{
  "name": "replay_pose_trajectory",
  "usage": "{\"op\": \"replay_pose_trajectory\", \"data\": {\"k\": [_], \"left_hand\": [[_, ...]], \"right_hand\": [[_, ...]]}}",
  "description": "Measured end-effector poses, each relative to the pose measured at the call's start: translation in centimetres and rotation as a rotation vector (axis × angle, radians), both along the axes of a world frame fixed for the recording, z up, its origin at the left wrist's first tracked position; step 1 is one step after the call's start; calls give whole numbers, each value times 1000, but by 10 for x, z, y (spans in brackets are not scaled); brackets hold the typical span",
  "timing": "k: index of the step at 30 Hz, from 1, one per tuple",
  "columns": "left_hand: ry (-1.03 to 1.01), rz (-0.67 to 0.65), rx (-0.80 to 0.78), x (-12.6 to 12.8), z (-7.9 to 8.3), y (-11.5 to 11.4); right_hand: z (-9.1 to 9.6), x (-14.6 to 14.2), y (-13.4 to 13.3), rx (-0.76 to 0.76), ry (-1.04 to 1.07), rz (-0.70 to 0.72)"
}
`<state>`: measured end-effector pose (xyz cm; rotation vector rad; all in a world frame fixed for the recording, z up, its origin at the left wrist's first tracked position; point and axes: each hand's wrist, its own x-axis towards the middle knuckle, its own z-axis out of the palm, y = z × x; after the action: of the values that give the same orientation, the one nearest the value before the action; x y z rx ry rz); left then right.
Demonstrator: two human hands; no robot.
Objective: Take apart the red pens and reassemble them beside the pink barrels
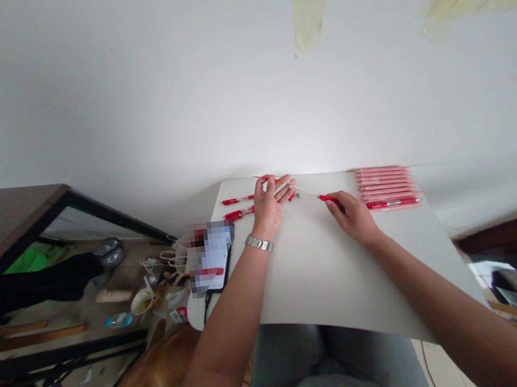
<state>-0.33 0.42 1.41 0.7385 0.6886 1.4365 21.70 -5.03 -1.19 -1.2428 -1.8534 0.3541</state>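
My left hand [270,204] rests on the white table [324,267] near its far edge, fingers curled around a thin pen refill [299,188] and a red pen part. My right hand [353,216] pinches a red pen barrel [329,198] that meets the end of the refill. Two red pens [236,207] lie just left of my left hand. A row of several red pens [387,187] lies side by side to the right of my right hand. A small red cap [293,197] sits by my left fingers.
A phone [212,255] with a cable lies at the table's left edge. A dark wooden desk [3,225] stands at left, clutter and a cup [142,302] on the floor below. A tan dog [163,381] lies beside my legs.
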Motion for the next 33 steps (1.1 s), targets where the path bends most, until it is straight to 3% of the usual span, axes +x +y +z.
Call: {"op": "replay_pose_trajectory", "data": {"k": [15,24,33], "left_hand": [[112,-32,-48,2,6,-5],[83,69,-28,-3,4,0],[116,80,-28,-3,2,1]], "right_hand": [[-1,0,1,2,-32,1],[3,0,-1,-1,-7,-28],[0,1,0,12,-19,-33]]}}
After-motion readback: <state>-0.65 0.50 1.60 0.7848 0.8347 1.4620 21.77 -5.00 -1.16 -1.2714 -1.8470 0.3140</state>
